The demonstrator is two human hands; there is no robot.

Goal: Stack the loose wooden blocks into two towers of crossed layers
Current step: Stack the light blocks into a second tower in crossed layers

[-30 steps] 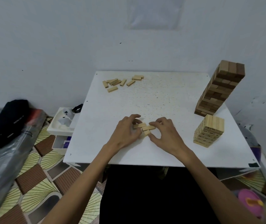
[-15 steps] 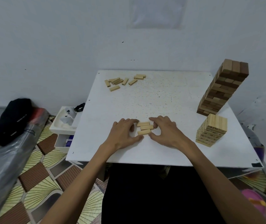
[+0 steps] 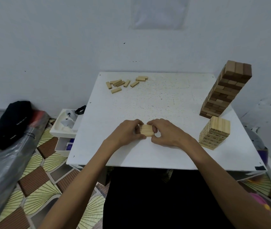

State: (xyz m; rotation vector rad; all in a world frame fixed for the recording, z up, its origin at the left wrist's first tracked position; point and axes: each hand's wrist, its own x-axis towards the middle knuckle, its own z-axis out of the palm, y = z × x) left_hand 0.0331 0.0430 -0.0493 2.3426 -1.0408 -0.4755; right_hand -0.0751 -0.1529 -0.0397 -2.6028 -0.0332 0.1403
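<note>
Three pale wooden blocks (image 3: 146, 130) lie side by side as one flat row near the front of the white table (image 3: 148, 103). My left hand (image 3: 128, 132) grips the row's left end and my right hand (image 3: 162, 132) grips its right end, fingers curled round it. A tall dark tower of crossed layers (image 3: 225, 90) stands at the right edge. In front of it is a short pale tower (image 3: 214, 133). Several loose pale blocks (image 3: 124, 83) lie scattered at the far left of the table.
A white tray (image 3: 65, 124) with small items sits on the floor left of the table. A black cap (image 3: 7, 124) lies on a plastic-covered bundle at far left. The wall stands close behind the table and to the right.
The three blocks were spread and askew; both hands have squeezed them together into a neat square row. The hands have closed in toward each other.
</note>
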